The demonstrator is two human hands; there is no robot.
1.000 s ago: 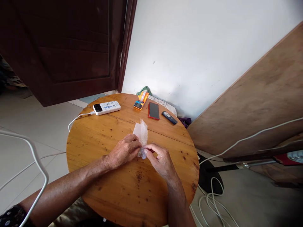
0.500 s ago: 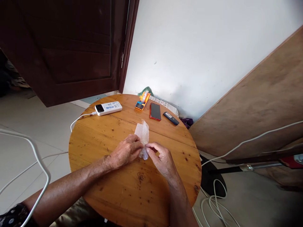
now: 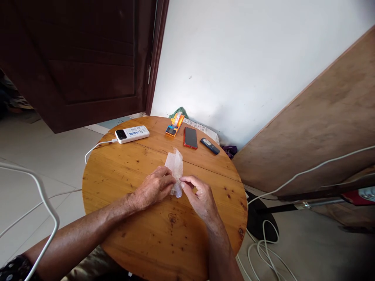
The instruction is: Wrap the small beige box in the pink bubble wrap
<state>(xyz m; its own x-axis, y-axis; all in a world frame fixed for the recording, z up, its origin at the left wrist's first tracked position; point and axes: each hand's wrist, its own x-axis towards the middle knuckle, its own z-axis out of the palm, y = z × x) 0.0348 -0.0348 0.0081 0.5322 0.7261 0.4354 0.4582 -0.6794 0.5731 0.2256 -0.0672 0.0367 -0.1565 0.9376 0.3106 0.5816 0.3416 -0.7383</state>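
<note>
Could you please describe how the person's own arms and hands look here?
The left hand and right hand are bare, without gloves. A dark sleeve with pale spots shows on the left arm; no sleeve is visible on the right arm.

1 camera, worn on the head, looked forward and down across the desk (image 3: pixel 123 164) from its near side, close above the 2 hands (image 3: pixel 155 185), taking in the door (image 3: pixel 96 58) at upper left and the wall (image 3: pixel 249 58) beyond.
</note>
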